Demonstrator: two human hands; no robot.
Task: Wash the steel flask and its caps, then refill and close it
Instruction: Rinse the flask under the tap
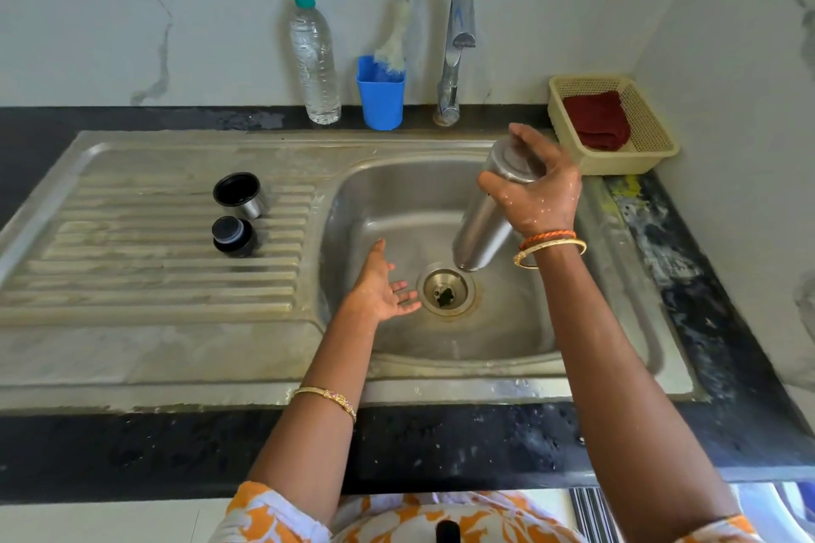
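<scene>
Marbled wall tiles backed a dark surface [485, 441] that carried a steel sink [397, 185] with a ribbed drainboard on its left. Over the basin, the right hand [540, 190] gripped the flask [487, 216], fingers and thumb curled round its upper end, which pointed away from the person. It hung tilted, its lower end just above the drain [445, 289]; which end was the mouth could not be told, since the hand covered the top. The left hand [381, 291] was held palm up with its grip spread, beside the drain and apart from the flask. On the drainboard stood the cup cap [240, 194], open side up, and just in front of it the black stopper [233, 236], the two close but not touching. Along the wall stood a water bottle [315, 62], a blue holder [381, 95] with a brush [394, 44] in it, and the tap [456, 53]. At the right, a basket [652, 132] held a red cloth [597, 119].
</scene>
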